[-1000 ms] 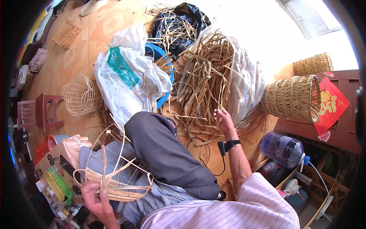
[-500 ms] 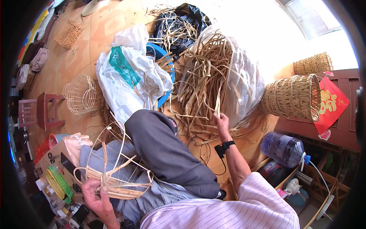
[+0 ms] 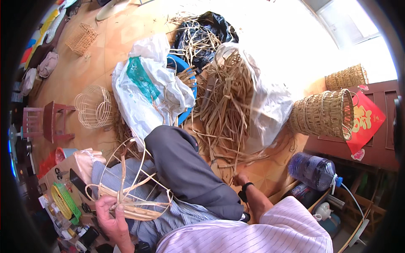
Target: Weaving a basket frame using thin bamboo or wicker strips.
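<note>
Left hand [image 3: 113, 217] is still pinching the basket frame [image 3: 145, 209] on the lap. Right hand [image 3: 241, 180] has dropped from the strips [image 3: 225, 105] to near the leg [image 3: 190, 168], curled; fingers are blurry, so can't tell if it's got a strip. Foot's now mostly hidden behind the knee. Floor [image 3: 270, 179] tiles show between right hand and bottle [image 3: 312, 172], with strips fringing their far edge.

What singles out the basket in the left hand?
From the dark trouser leg near the centre, go down-left to the left hand. It grips an open-framed basket of pale rods. Unlike the bare rod frame on the floor, this one has flat tan strips packed along its lower side.
</note>
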Available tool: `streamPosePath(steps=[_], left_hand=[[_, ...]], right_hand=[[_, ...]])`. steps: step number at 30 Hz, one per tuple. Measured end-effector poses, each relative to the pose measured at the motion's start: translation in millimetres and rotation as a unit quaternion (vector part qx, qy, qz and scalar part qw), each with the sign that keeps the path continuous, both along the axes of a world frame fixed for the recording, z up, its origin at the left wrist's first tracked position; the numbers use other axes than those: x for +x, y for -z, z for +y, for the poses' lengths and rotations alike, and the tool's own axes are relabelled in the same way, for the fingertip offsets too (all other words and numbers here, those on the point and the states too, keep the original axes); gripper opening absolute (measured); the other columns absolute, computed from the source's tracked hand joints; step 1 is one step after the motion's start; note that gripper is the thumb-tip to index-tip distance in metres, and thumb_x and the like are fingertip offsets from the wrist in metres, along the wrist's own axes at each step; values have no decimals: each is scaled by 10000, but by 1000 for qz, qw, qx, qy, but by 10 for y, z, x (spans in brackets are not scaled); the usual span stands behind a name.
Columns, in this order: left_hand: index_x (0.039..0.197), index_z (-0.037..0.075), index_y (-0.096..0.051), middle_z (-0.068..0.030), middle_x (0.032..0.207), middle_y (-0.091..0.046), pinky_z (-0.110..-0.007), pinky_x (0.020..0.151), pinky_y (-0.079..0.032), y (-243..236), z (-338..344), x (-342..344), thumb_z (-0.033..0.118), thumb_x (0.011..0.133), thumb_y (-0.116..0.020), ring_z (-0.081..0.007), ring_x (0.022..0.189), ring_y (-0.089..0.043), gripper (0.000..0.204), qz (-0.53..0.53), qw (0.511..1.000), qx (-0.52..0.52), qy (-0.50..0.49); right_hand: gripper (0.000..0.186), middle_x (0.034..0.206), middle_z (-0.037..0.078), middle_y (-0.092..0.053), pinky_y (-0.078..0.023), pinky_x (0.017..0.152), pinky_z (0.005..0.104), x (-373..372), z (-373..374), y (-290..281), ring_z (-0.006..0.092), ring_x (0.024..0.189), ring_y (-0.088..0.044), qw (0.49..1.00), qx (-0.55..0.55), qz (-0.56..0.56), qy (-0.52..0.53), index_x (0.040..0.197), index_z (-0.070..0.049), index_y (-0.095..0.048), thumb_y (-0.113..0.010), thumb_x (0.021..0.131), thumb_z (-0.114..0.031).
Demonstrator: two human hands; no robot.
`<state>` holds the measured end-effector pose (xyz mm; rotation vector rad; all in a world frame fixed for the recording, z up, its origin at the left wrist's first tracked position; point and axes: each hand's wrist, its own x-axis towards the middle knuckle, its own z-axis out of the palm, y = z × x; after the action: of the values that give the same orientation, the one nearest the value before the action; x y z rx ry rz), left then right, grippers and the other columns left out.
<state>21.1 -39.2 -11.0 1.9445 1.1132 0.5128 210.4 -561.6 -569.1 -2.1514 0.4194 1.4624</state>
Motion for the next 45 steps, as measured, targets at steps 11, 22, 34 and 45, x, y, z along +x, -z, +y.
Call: streamPosePath(steps=[11,22,34,45], left_hand=[[1162,-16,-552,-97,1056,-609,-309,927,-498,-62,3,-126,139,986,-740,-169,970,-620,301,5,1000,10,5],[1155,-15,-555,-102,1059,-611,-318,935,-495,-100,-13,-158,128,976,-740,-177,973,-622,295,1,1000,13,-5],[1140,-12,-560,-102,1072,-606,-305,888,-501,-79,-21,-157,191,972,-759,-171,941,-617,330,18,999,36,-12],[1090,-5,-573,-106,1048,-594,-305,864,-478,-50,-15,-210,214,944,-785,-180,934,-575,338,14,999,-1,-31]], right_hand=[[193,869,316,-673,-523,763,579,1026,1442,-1621,520,901,-660,924,77,-368,-76,963,5,-688,-683,968,-187],[381,1342,248,-692,-506,1073,528,502,1460,-1561,409,1312,-622,813,-34,-30,-581,1249,-79,-741,-575,1006,-320],[688,1552,212,-497,-393,1195,550,2337,3277,-1928,416,1453,-462,694,33,-633,-341,1468,-55,-556,-797,856,-258],[532,1015,247,-739,-540,833,544,2973,3543,-2013,475,959,-695,894,72,-417,-149,1263,-9,-617,-705,956,-434]])
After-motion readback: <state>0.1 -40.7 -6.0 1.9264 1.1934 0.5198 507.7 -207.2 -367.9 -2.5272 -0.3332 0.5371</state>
